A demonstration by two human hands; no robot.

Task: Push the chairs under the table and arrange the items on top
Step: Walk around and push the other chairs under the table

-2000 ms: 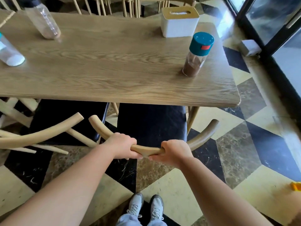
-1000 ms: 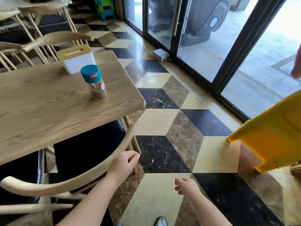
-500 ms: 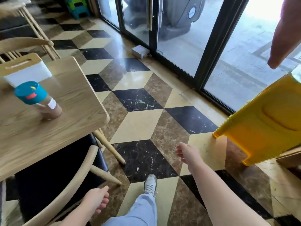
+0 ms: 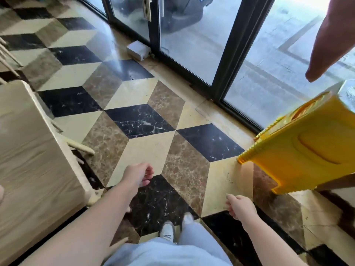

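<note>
The wooden table [image 4: 32,150] fills the left edge of the view, and only its bare end shows. A pale chair leg [image 4: 80,147] pokes out from beneath it, with the rest of the chair hidden under the top. My left hand [image 4: 139,174] hangs over the tiled floor just right of the table, fingers loosely curled and holding nothing. My right hand [image 4: 240,208] hangs lower and further right, also loosely curled and holding nothing. The shakers and the tissue box are out of view.
A yellow plastic floor sign [image 4: 299,150] leans at the right. Black-framed glass doors [image 4: 226,60] run along the back, with a small white box [image 4: 137,49] at their foot. Another person's arm [image 4: 332,37] hangs at the top right. My shoes [image 4: 168,231] stand on the patterned tiles.
I let go of the chair back and turned right, away from the table. The shaker and tissue box slid out of view; both hands now hang free over the floor.
</note>
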